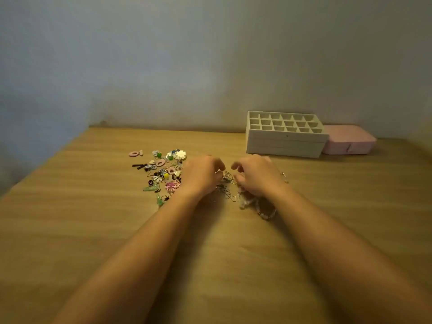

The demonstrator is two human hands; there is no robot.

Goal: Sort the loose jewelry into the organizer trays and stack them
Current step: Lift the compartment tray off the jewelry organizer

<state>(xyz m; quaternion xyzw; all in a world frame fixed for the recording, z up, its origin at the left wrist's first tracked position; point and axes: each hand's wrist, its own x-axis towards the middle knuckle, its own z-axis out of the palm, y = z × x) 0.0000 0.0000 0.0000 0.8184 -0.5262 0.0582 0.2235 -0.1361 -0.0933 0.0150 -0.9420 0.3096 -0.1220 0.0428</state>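
— Both hands first: where are they?
— Low over the middle of the table [93, 230], close together, palms down. The left hand [201, 175] has its fingers curled in, and the fingertips pinch the left edge of the chain tangle [228, 183]. The right hand [257, 176] is curled too, index finger lifted and thumb down beside the chains (the frame is soft there, so I cannot tell whether it has hold of anything).

— And the loose jewelry itself?
— It lies in three lots. The chain tangle, thin gold and silver links, is on the wood between the two hands and trails toward the person. Just left of the left hand is a pile of charms [163, 171], spread flat: pink rings, a white flower, green bits and a pink cut-out shape. Beaded bracelets [259, 205] lie partly under the right wrist. One small gold piece [285, 177] sits alone just right of the right hand.

— The trays?
— The organizer trays [286, 145] are white and stand stacked at the far right of the table, well apart from the hands. Seams run across the front of the stack. The top tray shows a grid of small square compartments, three rows deep.

— Anything around them?
— A pink box [350, 142] with its lid down sits at the stack's right end, touching it or just beside it. It is close to the plain wall [210, 54].
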